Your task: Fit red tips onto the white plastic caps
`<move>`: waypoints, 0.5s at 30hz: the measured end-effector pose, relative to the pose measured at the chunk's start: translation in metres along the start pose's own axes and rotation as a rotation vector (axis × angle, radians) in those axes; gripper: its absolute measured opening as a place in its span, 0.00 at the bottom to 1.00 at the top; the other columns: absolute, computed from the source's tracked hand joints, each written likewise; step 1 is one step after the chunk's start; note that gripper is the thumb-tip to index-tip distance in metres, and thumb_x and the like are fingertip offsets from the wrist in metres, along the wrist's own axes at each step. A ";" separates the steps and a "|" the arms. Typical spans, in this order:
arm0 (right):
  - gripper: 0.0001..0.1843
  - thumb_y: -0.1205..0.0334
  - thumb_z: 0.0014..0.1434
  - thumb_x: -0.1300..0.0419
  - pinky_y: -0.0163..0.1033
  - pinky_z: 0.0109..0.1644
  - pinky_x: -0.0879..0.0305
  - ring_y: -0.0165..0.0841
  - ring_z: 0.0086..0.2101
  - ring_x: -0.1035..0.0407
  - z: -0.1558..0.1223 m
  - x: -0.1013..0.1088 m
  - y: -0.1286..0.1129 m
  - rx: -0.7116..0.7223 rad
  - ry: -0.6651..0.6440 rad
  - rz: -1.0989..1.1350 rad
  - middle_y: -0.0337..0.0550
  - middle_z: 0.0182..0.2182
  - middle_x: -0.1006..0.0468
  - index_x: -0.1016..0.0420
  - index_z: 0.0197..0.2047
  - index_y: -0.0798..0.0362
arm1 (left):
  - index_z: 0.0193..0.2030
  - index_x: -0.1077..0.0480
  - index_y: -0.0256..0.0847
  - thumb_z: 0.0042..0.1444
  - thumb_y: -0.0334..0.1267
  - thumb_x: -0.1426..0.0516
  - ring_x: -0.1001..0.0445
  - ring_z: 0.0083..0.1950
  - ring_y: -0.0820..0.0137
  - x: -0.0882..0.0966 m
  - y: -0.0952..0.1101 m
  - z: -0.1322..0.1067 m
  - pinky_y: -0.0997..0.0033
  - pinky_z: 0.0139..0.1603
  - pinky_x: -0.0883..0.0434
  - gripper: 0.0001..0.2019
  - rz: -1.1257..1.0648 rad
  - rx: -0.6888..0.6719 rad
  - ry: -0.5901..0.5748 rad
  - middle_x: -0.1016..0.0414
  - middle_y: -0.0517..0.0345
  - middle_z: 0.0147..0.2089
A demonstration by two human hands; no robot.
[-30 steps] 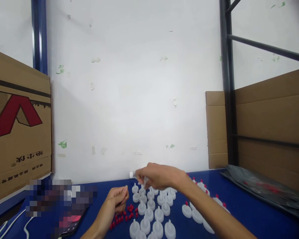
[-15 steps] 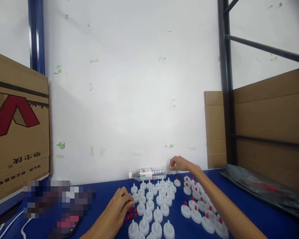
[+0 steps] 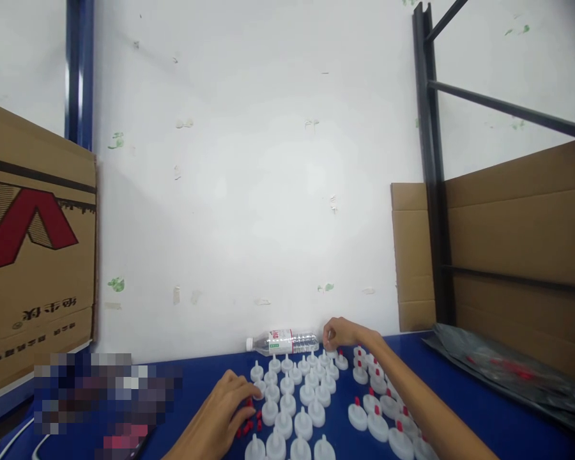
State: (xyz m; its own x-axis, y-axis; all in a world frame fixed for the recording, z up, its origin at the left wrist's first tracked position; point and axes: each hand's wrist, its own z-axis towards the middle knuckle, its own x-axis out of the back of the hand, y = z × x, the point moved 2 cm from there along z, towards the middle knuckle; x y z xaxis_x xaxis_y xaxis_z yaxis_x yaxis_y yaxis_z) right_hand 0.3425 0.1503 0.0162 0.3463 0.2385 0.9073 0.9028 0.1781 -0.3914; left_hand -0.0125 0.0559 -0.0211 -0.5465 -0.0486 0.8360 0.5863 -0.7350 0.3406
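My right hand [image 3: 339, 333] pinches a white plastic nozzle cap [image 3: 332, 353] at the table's back edge, beside the bottle's base. The fingers cover most of its top. My left hand [image 3: 227, 406] is low over a small pile of red tip caps [image 3: 250, 425], thumb and forefinger apart, with red pieces showing between and below them. Right of that hand stand several rows of white nozzle caps [image 3: 287, 404] without red tips, spouts up. Farther right is a group of red-tipped nozzle caps [image 3: 377, 423], partly hidden by my right forearm.
A clear plastic bottle [image 3: 280, 342] lies along the wall behind the caps. A cardboard carton [image 3: 38, 281] stands at left, near a blurred-out patch and white cables. At right are a grey plastic bag [image 3: 503, 370], cardboard sheets [image 3: 522, 223] and a dark metal rack [image 3: 434, 160].
My right hand has come down to the tabletop with the nozzle cap. The thumb and forefinger of my left hand have spread apart over the red tip caps. The view has tilted slightly.
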 end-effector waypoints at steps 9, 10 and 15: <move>0.18 0.55 0.68 0.39 0.50 0.50 0.26 0.40 0.48 0.27 0.012 -0.005 0.011 0.032 0.004 0.022 0.47 0.53 0.25 0.28 0.56 0.55 | 0.40 0.22 0.45 0.67 0.32 0.45 0.30 0.47 0.66 0.009 0.023 0.000 0.70 0.49 0.32 0.10 -0.061 -0.037 -0.054 0.23 0.57 0.40; 0.18 0.55 0.68 0.38 0.50 0.50 0.26 0.40 0.48 0.27 0.011 -0.004 0.011 0.032 0.009 0.024 0.47 0.53 0.25 0.28 0.56 0.54 | 0.40 0.22 0.46 0.67 0.32 0.44 0.31 0.48 0.65 0.010 0.025 0.000 0.70 0.49 0.32 0.10 -0.064 -0.054 -0.068 0.23 0.57 0.41; 0.18 0.55 0.68 0.39 0.50 0.50 0.26 0.39 0.47 0.26 0.003 0.004 0.015 0.015 0.076 0.045 0.48 0.54 0.26 0.28 0.57 0.54 | 0.40 0.20 0.49 0.65 0.34 0.42 0.33 0.50 0.64 0.002 0.016 -0.002 0.67 0.51 0.33 0.09 -0.027 -0.087 -0.110 0.27 0.57 0.48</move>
State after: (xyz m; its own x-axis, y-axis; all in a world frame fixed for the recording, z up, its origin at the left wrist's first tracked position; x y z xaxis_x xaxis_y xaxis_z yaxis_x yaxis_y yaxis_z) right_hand 0.3565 0.1563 0.0132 0.4055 0.1737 0.8974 0.8822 0.1828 -0.4340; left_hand -0.0051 0.0428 -0.0150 -0.4893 0.0430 0.8711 0.5161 -0.7909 0.3289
